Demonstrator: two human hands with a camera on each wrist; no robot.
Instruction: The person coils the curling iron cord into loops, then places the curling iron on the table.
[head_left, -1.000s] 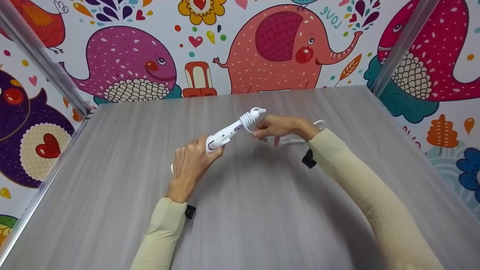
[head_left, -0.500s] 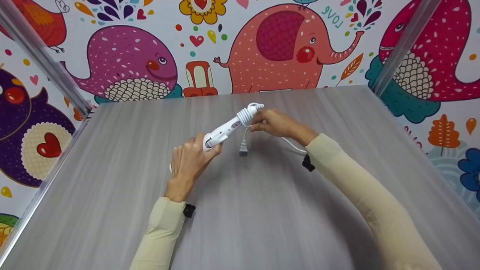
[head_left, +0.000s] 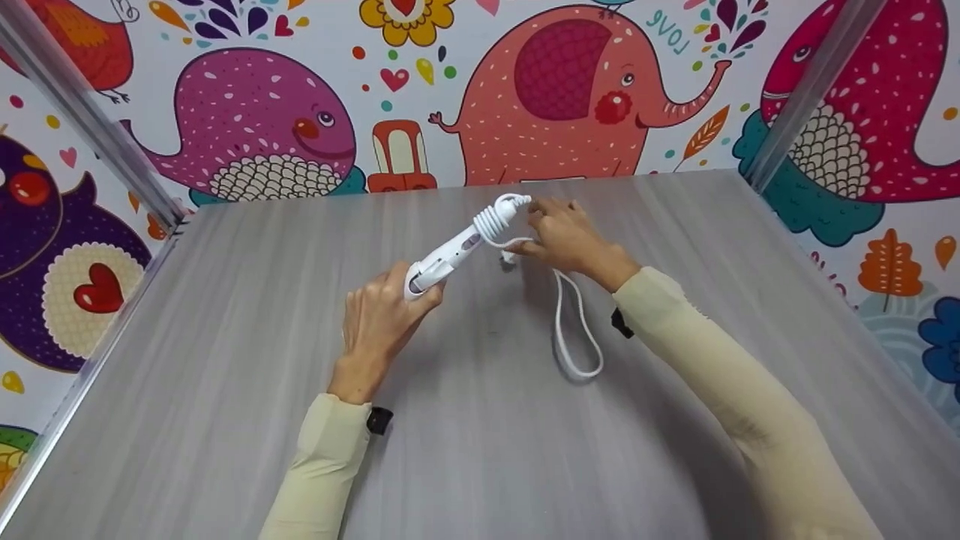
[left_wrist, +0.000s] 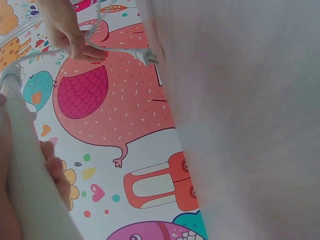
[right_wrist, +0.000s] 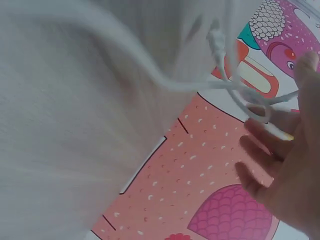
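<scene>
My left hand (head_left: 386, 311) grips a white hair styling iron (head_left: 450, 255) around its body, the handle end tilted up and to the right. Several turns of white power cord (head_left: 491, 221) are wound about that handle end. My right hand (head_left: 570, 236) is just right of it, with the cord running across its loosely bent fingers (right_wrist: 257, 132); the exact contact is partly hidden. Below this hand a long loop of cord (head_left: 577, 367) hangs down. The plug (left_wrist: 145, 56) dangles free from the cord, mostly covered by the right hand in the head view.
A grey wood-grain table (head_left: 480, 450) lies beneath both hands. Printed panels with cartoon animals (head_left: 555, 97) stand along its back and sides, and metal posts (head_left: 810, 97) rise at the back corners.
The right hand has risen slightly, its fingers spreading near the handle end. The plug came into sight below it, then swung up close to the hand. A cord loop now hangs lower.
</scene>
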